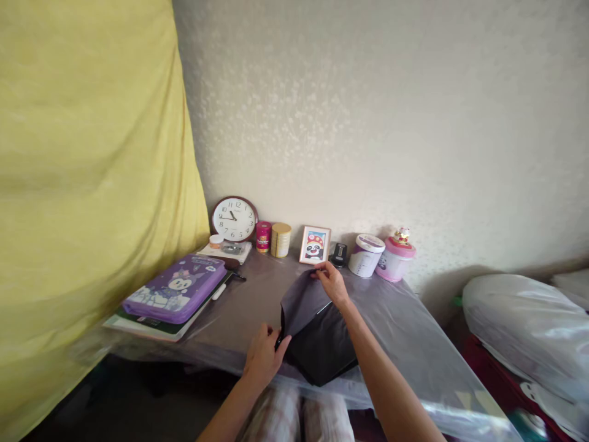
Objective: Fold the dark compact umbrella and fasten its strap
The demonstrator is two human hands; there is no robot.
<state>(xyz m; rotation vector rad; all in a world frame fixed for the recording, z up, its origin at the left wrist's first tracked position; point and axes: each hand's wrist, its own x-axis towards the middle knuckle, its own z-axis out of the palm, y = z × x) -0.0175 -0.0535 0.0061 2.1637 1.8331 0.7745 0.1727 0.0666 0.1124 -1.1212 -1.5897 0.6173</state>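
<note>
two hands on a grey sheet at the tabletop's near edge

the person's left hand is closed on the lower corner of a grey sheet, thumb on top. the right hand pinches the sheet's far upper corner between its fingertips. the sheet is lifted and tilted, and its lower part lies over a black bag. the bag rests flat at the near edge of the tabletop, which is covered in clear plastic film.

along the wall stand a round clock, a red tin, a gold tin, a framed panda picture, a white tub and a pink jar. the picture is just beyond the right hand. a purple case lies on a book at the left, beside a yellow cloth.
</note>
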